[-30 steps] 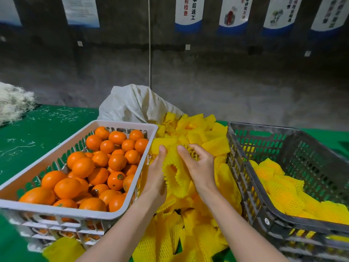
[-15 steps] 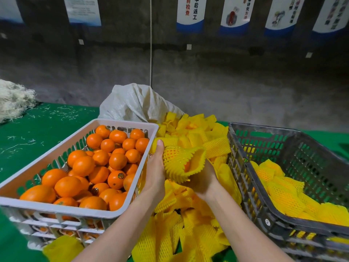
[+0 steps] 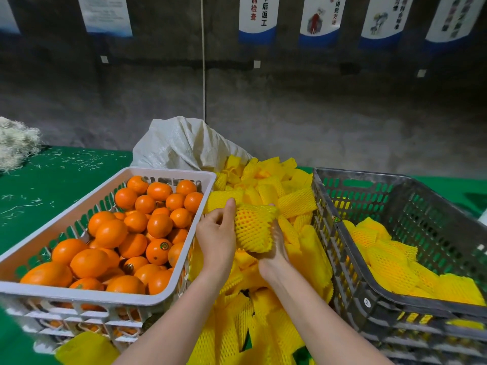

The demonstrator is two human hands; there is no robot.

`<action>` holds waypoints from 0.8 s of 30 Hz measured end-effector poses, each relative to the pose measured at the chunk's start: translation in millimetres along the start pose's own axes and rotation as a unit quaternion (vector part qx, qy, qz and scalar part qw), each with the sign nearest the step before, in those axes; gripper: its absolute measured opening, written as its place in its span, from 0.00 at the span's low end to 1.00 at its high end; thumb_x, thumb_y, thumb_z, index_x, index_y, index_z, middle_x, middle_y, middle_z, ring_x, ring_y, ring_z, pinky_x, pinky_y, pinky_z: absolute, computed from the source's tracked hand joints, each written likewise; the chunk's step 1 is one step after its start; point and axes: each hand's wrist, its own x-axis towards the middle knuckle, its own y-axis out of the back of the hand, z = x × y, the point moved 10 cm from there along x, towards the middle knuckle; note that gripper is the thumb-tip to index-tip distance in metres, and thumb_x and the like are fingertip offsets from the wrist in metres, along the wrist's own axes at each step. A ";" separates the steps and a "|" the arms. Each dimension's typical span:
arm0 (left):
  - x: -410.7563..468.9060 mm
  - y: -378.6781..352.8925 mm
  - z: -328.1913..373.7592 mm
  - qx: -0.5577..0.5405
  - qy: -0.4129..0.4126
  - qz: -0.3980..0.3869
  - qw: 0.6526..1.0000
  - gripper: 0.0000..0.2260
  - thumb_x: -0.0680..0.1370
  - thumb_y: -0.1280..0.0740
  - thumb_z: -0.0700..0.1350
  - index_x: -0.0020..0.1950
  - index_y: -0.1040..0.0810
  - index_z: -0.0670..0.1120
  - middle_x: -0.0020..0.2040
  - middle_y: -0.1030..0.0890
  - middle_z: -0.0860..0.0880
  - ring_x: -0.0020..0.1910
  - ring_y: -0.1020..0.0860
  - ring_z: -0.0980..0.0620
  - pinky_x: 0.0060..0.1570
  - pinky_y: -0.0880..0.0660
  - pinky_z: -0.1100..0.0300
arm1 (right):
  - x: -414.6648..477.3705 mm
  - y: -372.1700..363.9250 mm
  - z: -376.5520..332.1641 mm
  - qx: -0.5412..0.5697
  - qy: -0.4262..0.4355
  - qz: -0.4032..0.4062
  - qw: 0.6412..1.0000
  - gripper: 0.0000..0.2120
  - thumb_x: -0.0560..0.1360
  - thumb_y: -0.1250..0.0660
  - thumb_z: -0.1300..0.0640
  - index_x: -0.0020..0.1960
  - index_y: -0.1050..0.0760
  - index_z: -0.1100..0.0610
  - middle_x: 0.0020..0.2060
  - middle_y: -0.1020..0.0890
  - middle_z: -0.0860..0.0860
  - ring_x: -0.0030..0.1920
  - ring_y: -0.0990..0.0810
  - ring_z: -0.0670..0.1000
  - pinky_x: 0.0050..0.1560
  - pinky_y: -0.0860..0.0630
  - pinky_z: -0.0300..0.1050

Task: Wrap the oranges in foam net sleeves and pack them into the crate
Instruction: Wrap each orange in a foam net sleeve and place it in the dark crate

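Head view: right hand point(image 3: 275, 250) cups a sleeved orange point(image 3: 253, 227) from below and behind, fingers curled round it, fingertips point(image 3: 271, 206) showing over the top edge of the net. Orange skin shows through the mesh; the net covers the fruit top to bottom. Left hand point(image 3: 216, 233) lies against the left side of the same net, one digit straight up along it, the rest curled; cannot tell whether it pinches the foam or only touches it. The fruit is held in the air over the pile of sleeves point(image 3: 279, 191), between the two crates and not inside either. White crate point(image 3: 168, 172) sits on the left, filled with bare oranges point(image 3: 110, 233), some with a small sticker. Grey crate point(image 3: 355, 177) sits on the right, stacked on another like it, holding wrapped oranges point(image 3: 390, 262) along its floor. The loose yellow sleeves fill the gap between the crates and spill toward the person. White sack point(image 3: 181, 143) stands behind the pile, touching it. Green worktop point(image 3: 52, 177) carries everything, with pale shreds scattered on it and a heap of shreds point(image 3: 15, 143) at the far left. Posters point(image 3: 257, 19) hang on the dark wall behind.
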 end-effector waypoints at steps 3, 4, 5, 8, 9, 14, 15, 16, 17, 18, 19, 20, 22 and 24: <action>2.1 -5.0 -23.4 -0.119 0.104 0.005 0.987 0.16 0.79 0.35 0.48 0.35 0.27 0.40 0.31 0.31 0.46 0.32 0.33 0.49 0.34 0.36 0.56 | -2.7 -0.1 0.8 0.039 -0.020 0.016 0.999 0.18 0.79 0.47 0.46 0.45 0.23 0.56 0.38 0.17 0.53 0.39 0.19 0.52 0.40 0.23 0.44; 3.2 -6.4 -26.1 -0.131 0.116 0.000 0.985 0.13 0.79 0.36 0.49 0.40 0.25 0.40 0.37 0.28 0.44 0.37 0.31 0.48 0.38 0.34 0.53 | -4.0 0.0 0.3 0.043 -0.026 0.021 0.999 0.18 0.79 0.46 0.46 0.45 0.23 0.56 0.39 0.17 0.53 0.41 0.20 0.53 0.42 0.24 0.46; 4.2 -6.5 -27.9 -0.138 0.121 -0.003 0.983 0.13 0.79 0.36 0.49 0.43 0.24 0.40 0.40 0.27 0.42 0.40 0.30 0.47 0.40 0.33 0.51 | -5.2 -1.1 -0.8 0.045 -0.030 0.024 0.998 0.18 0.78 0.46 0.45 0.45 0.22 0.55 0.39 0.17 0.53 0.42 0.21 0.54 0.42 0.25 0.46; 6.7 -5.2 -28.3 -0.121 0.112 -0.014 0.986 0.17 0.79 0.38 0.51 0.41 0.24 0.39 0.38 0.28 0.40 0.38 0.32 0.46 0.37 0.35 0.53 | -6.2 -7.1 -7.3 0.061 -0.026 0.009 0.998 0.18 0.79 0.46 0.46 0.47 0.22 0.56 0.41 0.17 0.54 0.45 0.21 0.55 0.44 0.25 0.47; 8.0 -5.9 -27.0 -0.108 0.104 -0.023 0.988 0.17 0.79 0.38 0.52 0.40 0.25 0.39 0.37 0.29 0.41 0.36 0.33 0.46 0.36 0.36 0.53 | -6.3 -8.1 -8.6 0.061 -0.025 0.007 0.998 0.18 0.79 0.46 0.47 0.47 0.22 0.56 0.42 0.18 0.55 0.45 0.21 0.55 0.44 0.25 0.47; 13.9 -12.3 -22.5 -0.057 0.103 -0.080 0.990 0.22 0.75 0.38 0.58 0.29 0.33 0.43 0.27 0.33 0.44 0.27 0.35 0.50 0.29 0.39 0.58 | -10.1 -12.1 -7.9 0.091 -0.047 -0.018 0.995 0.21 0.79 0.49 0.45 0.48 0.23 0.58 0.45 0.20 0.57 0.47 0.22 0.57 0.51 0.27 0.50; 13.6 -15.8 -26.9 -0.065 0.136 -0.100 0.984 0.22 0.74 0.38 0.59 0.31 0.29 0.41 0.29 0.28 0.43 0.29 0.29 0.49 0.30 0.33 0.59 | -11.4 -14.6 -7.9 0.100 -0.051 -0.027 0.993 0.22 0.79 0.50 0.45 0.50 0.23 0.58 0.47 0.20 0.57 0.48 0.22 0.57 0.54 0.28 0.52; 12.5 -19.7 -34.2 -0.079 0.181 -0.121 0.973 0.22 0.74 0.38 0.59 0.34 0.26 0.40 0.33 0.21 0.43 0.33 0.23 0.48 0.33 0.27 0.60 | -12.5 -16.2 -8.4 0.103 -0.051 -0.034 0.993 0.22 0.79 0.50 0.45 0.51 0.24 0.58 0.47 0.20 0.57 0.48 0.22 0.57 0.57 0.29 0.53; 10.8 -23.5 -41.5 -0.096 0.226 -0.141 0.959 0.22 0.76 0.38 0.58 0.36 0.21 0.40 0.39 0.16 0.44 0.38 0.18 0.48 0.38 0.23 0.59 | -13.1 -17.3 -9.6 0.101 -0.046 -0.041 0.993 0.21 0.79 0.51 0.46 0.51 0.24 0.58 0.47 0.20 0.57 0.48 0.22 0.56 0.57 0.29 0.52; 8.5 -25.8 -45.9 -0.110 0.258 -0.153 0.947 0.19 0.77 0.38 0.56 0.37 0.18 0.43 0.42 0.15 0.46 0.42 0.16 0.48 0.42 0.21 0.56 | -13.4 -17.5 -11.0 0.095 -0.040 -0.045 0.994 0.21 0.80 0.51 0.47 0.51 0.24 0.58 0.46 0.20 0.57 0.47 0.22 0.56 0.54 0.28 0.51; 7.3 -27.0 -48.6 -0.118 0.279 -0.158 0.940 0.18 0.77 0.37 0.55 0.37 0.16 0.45 0.43 0.14 0.46 0.43 0.16 0.48 0.45 0.21 0.54 | -13.8 -17.6 -12.2 0.090 -0.035 -0.048 0.994 0.21 0.80 0.51 0.48 0.50 0.24 0.59 0.45 0.20 0.56 0.46 0.22 0.55 0.51 0.27 0.49; 6.3 -27.3 -49.8 -0.124 0.296 -0.154 0.934 0.17 0.77 0.36 0.55 0.37 0.16 0.45 0.43 0.14 0.46 0.43 0.16 0.48 0.46 0.22 0.53 | -14.4 -17.1 -13.4 0.081 -0.032 -0.044 0.995 0.20 0.80 0.51 0.49 0.49 0.24 0.59 0.45 0.20 0.56 0.45 0.22 0.55 0.50 0.27 0.48; 4.6 -25.3 -53.7 -0.147 0.327 -0.130 0.924 0.13 0.77 0.35 0.54 0.44 0.19 0.45 0.45 0.15 0.44 0.47 0.17 0.44 0.50 0.23 0.49 | -14.7 -15.4 -13.8 0.061 -0.031 -0.031 0.997 0.18 0.80 0.50 0.52 0.50 0.24 0.60 0.44 0.21 0.58 0.45 0.23 0.56 0.50 0.28 0.49; -1.3 -24.3 -56.2 -0.163 0.364 -0.110 0.911 0.13 0.78 0.36 0.54 0.49 0.23 0.44 0.48 0.17 0.41 0.50 0.20 0.41 0.49 0.23 0.47 | -13.8 -13.5 -13.3 0.049 -0.036 -0.009 0.998 0.17 0.80 0.48 0.53 0.59 0.26 0.61 0.47 0.23 0.60 0.47 0.25 0.58 0.52 0.29 0.50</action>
